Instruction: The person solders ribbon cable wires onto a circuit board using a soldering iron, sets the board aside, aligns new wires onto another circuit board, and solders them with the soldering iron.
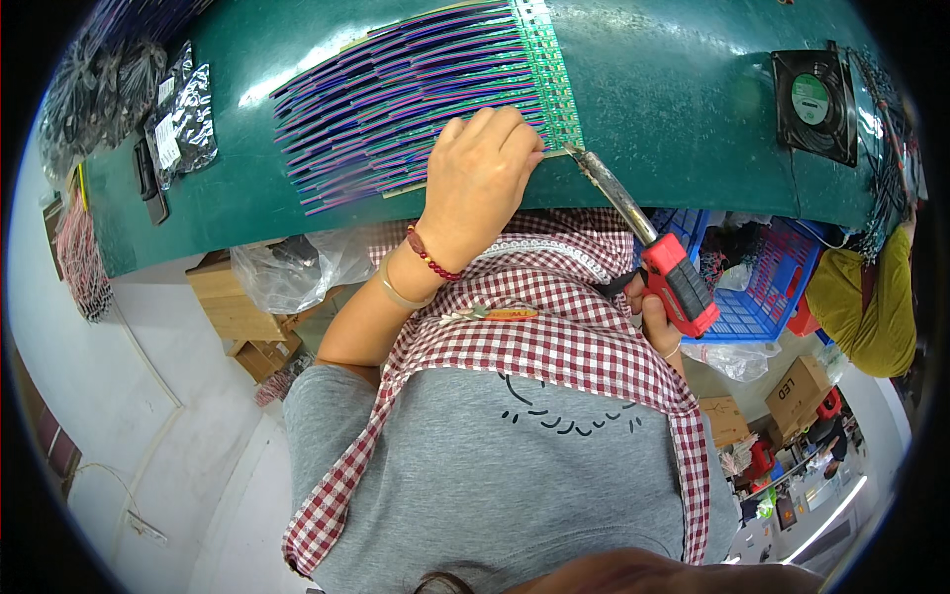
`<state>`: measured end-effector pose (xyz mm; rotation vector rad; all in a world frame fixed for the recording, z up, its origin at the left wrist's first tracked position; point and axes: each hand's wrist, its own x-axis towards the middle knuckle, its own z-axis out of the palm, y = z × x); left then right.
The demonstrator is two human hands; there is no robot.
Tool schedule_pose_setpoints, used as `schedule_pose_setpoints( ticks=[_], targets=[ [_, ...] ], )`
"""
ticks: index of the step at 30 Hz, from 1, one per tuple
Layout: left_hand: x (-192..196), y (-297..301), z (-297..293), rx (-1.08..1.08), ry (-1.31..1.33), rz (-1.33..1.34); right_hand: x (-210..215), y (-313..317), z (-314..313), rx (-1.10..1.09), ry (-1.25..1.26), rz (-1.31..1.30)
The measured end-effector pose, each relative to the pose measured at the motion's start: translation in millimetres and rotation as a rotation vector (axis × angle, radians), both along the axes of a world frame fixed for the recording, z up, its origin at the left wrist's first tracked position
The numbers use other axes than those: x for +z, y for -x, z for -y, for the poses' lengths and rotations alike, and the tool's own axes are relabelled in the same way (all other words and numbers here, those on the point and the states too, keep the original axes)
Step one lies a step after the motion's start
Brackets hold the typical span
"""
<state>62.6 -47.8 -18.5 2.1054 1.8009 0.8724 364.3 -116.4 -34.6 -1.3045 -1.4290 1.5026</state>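
Left hand [478,170] presses flat on purple strips [396,104] lying mid green counter [673,99]; right hand [655,315] grips red-handled knife [643,243], blade tip at the strips' right edge. Blue basket [762,282] holds clutter, contents unclear. Silver foil bags [183,119] far left; brown carton [797,396] at right

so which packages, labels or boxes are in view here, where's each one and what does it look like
Silvery foil bags: far left on the green table, crinkled, with small white labels.
Round label: on the hub of the black square fan, top right, green and white.
Cardboard box: lower right on the floor, brown, dark print on its side.
Clear plastic bag: under the table's edge, left, crumpled.
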Motion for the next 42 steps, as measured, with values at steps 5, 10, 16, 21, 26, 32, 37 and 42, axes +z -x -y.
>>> schedule_pose_setpoints(
  ticks=[5,10,16,21,26,32,37,42],
  targets=[
    [-1.1,-0.5,-0.8,0.002,0.000,0.007,-7.4,-2.7,2.5,0.051,-0.055,0.084],
    [-0.7,-0.9,0.0,0.003,0.010,0.013,-10.1,-7.9,3.9,0.108,-0.050,0.133],
    [-1.5,-0.6,-1.2,0.002,0.013,0.020,-3.8,-0.3,0.3,0.038,-0.023,0.043],
    [-0.4,-0.6,-1.7,0.007,0.025,0.015,-9.1,-3.3,-1.4,0.091,-0.068,0.131],
    [0.6,-0.3,-0.9,0.004,0.029,0.022,-1.5,-0.6,-1.7,0.018,-0.015,0.002],
    [0.5,-1.3,-0.5,0.008,0.014,0.011,0.3,-0.5,-4.2,-0.085,-0.015,-0.065],
    [6.9,-1.2,2.1,0.050,0.040,-0.053,3.2,10.9,-18.1,-0.198,-0.087,-0.121],
    [-0.8,27.0,35.3,0.126,0.200,-0.327,4.5,12.1,-31.5,-0.263,-0.159,-0.204]
  ],
)
